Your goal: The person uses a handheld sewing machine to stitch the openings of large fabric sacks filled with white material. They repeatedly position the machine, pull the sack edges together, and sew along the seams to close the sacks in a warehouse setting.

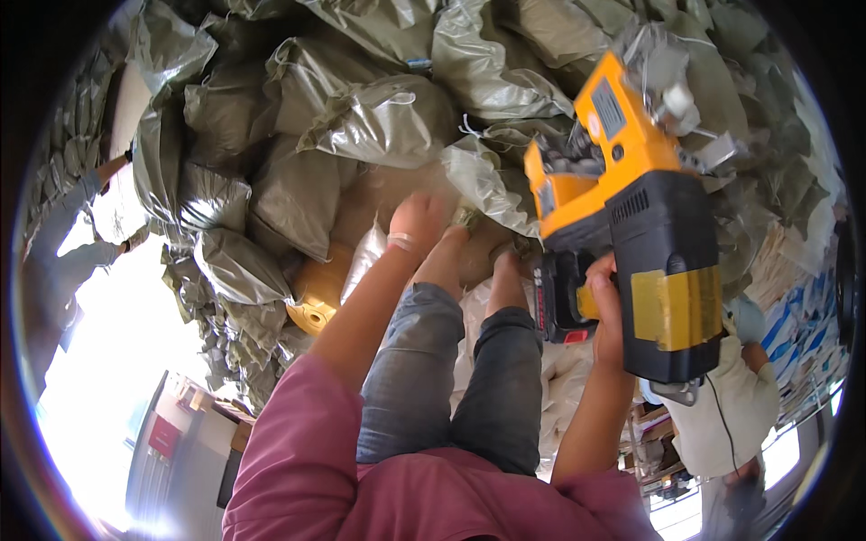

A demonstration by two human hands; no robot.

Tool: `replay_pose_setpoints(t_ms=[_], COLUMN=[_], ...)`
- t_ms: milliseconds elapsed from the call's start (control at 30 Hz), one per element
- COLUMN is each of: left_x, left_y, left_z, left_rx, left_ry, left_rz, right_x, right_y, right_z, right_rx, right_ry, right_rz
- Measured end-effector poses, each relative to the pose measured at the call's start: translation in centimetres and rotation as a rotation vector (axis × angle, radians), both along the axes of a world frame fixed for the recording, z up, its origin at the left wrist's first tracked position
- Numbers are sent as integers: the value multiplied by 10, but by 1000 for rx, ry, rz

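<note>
My right hand grips the handle of a yellow and black portable bag-closing sewing machine, raised at the right of the view. A battery pack sits below its handle, and tape wraps the black housing. My left hand, wearing a band at the wrist, reaches down in front of my legs. It is blurred, and whether its fingers hold anything cannot be seen. Just ahead of it lies a tied, filled woven sack. A crumpled sack end lies to its right.
Filled greenish sacks are heaped ahead and to the left. A yellow round object and a white pointed item lie left of my legs. Another person is at the right; another person's arms show at far left.
</note>
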State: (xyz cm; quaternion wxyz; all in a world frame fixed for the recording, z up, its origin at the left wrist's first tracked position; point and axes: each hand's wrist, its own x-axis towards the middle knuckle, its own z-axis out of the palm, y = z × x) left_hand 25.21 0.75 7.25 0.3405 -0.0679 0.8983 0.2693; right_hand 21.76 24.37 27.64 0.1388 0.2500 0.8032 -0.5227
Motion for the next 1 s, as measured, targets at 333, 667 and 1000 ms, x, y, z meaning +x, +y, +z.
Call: replay_pose_setpoints(t_ms=[333,667,1000], left_x=[-50,-36,-37], left_y=[54,53,-114], left_z=[-167,16,260], left_rx=[-144,-428,-653], left_ry=[-619,-469,-331], left_rz=[-138,-924,-953], right_x=[195,266,326], right_y=[76,57,85], right_z=[-22,44,12], right_rx=[11,-161,28], right_ry=[-440,-637,-389], right_rz=[-346,-807,-353])
